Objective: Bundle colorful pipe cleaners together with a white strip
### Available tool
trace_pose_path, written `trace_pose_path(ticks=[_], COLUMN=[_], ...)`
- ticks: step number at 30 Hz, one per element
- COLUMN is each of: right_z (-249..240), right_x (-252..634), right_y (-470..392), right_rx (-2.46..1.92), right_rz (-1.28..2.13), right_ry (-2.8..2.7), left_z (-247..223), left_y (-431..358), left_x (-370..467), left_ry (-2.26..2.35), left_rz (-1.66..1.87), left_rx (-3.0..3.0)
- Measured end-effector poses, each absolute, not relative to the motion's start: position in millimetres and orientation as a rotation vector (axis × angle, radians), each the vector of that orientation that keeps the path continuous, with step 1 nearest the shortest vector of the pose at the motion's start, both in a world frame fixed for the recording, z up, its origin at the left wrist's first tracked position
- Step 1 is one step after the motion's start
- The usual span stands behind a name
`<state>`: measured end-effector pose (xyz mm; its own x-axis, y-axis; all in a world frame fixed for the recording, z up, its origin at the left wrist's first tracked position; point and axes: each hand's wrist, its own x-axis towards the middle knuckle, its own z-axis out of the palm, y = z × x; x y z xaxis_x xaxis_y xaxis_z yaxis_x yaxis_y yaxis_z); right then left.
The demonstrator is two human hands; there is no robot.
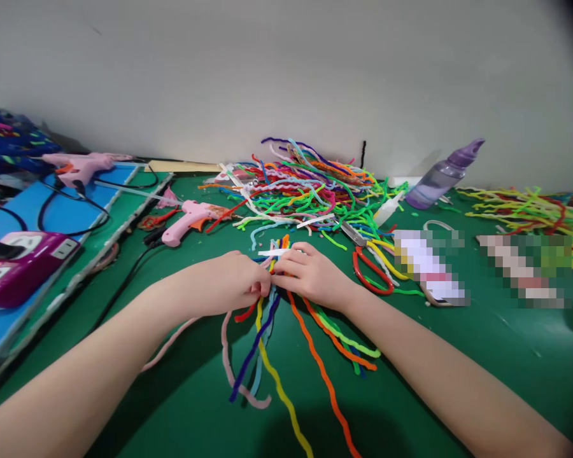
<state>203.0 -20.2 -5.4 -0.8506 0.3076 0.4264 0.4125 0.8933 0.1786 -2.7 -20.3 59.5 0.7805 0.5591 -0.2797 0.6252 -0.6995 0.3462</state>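
Note:
A bundle of coloured pipe cleaners spreads toward me over the green table, in yellow, orange, purple, pink, blue and green. My left hand is closed around its gathered part from the left, fingers curled. From the right, my right hand grips the same part, its fingertips touching the left hand's fingers. Short ends of the bundle and a white strip stick up just beyond the hands. The fingers hide the exact spot where the strands meet.
Behind the hands lies a large pipe cleaner heap. Pink glue gun and power strip are left, with cords. Red-handled scissors, a glue bottle, a purple bottle and a blurred phone are right.

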Motion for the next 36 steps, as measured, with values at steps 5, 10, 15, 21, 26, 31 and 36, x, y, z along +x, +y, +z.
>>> trace_pose_path(ticks=[5,10,15,21,26,31,36], right_z=[-7.3,-9.2,-10.5,-11.1,-10.7,-10.3,-9.8], right_x=[202.6,201.6,201.5,200.9,200.5,200.3,200.3], right_y=[-19.5,-18.6,-18.7,-18.9,-19.1,-19.4,-19.8], right_rx=[-0.550,-0.582,-0.599,-0.616,-0.606,-0.613,-0.620], right_rz=[-0.381,-0.366,-0.348,-0.320,-0.305,-0.299,-0.304], right_ry=[-2.669,-2.666,-2.649,-2.652,-2.649,-2.648,-2.630], left_z=[60.1,59.1,58.3,55.0,55.2,57.4,56.0], left_y=[-20.6,-20.6,-19.2,-17.5,-19.4,-22.6,-24.1], left_x=[0.0,1.4,-1.1,-3.0,0.4,2.9,1.1], left_ry=[0.997,1.104,1.138,1.125,1.074,1.069,1.051], left_rz=[-0.240,-0.261,-0.222,-0.144,-0.187,-0.290,-0.375], left_rx=[2.515,2.543,2.511,2.490,2.525,2.543,2.564])
